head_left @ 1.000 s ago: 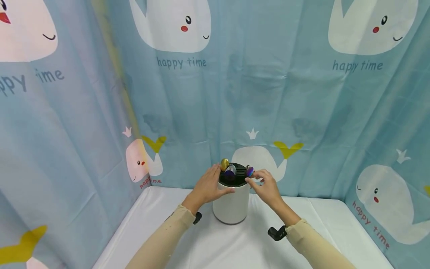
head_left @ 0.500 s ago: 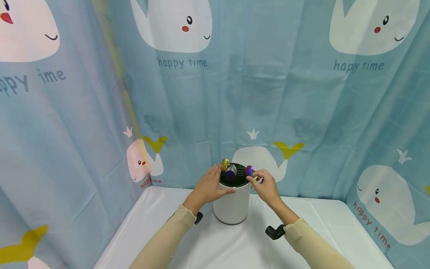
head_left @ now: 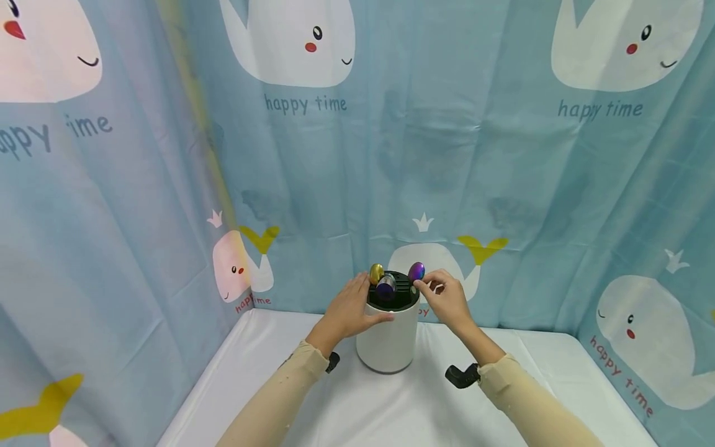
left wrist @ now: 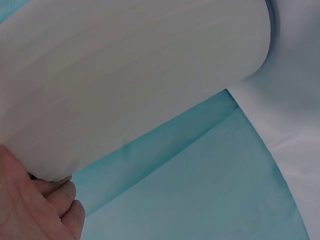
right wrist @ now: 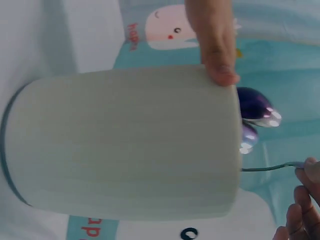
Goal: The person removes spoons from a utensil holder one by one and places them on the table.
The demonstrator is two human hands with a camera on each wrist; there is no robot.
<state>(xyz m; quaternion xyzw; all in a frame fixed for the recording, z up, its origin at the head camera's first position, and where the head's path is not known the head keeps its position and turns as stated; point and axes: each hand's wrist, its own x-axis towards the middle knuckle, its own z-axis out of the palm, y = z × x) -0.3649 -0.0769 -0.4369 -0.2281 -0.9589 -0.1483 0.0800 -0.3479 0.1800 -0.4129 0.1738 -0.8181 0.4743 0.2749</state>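
Observation:
A white cylindrical utensil holder (head_left: 385, 344) with a black slotted top (head_left: 399, 301) stands upright on the table. My left hand (head_left: 349, 310) grips its rim from the left, thumb across the front; in the left wrist view the curled fingers (left wrist: 62, 200) lie against its edge. With thumb and fingertips, my right hand (head_left: 447, 301) pinches a rainbow-purple spoon (head_left: 416, 271) just under its bowl. In the right wrist view its thin handle (right wrist: 267, 168) still runs down behind the holder's rim. Beside it, a gold spoon (head_left: 377, 273) and a silvery, dark-faced utensil (head_left: 386, 288) stand in the slots.
White cloth (head_left: 346, 416) covers the table. Blue curtains (head_left: 447, 167) printed with whales hang close behind the holder and along both sides. A black wrist device (head_left: 462, 376) sits on the right wrist.
My right hand has risen with the purple spoon, whose bowl now stands higher above the black top. The left hand keeps its place on the holder.

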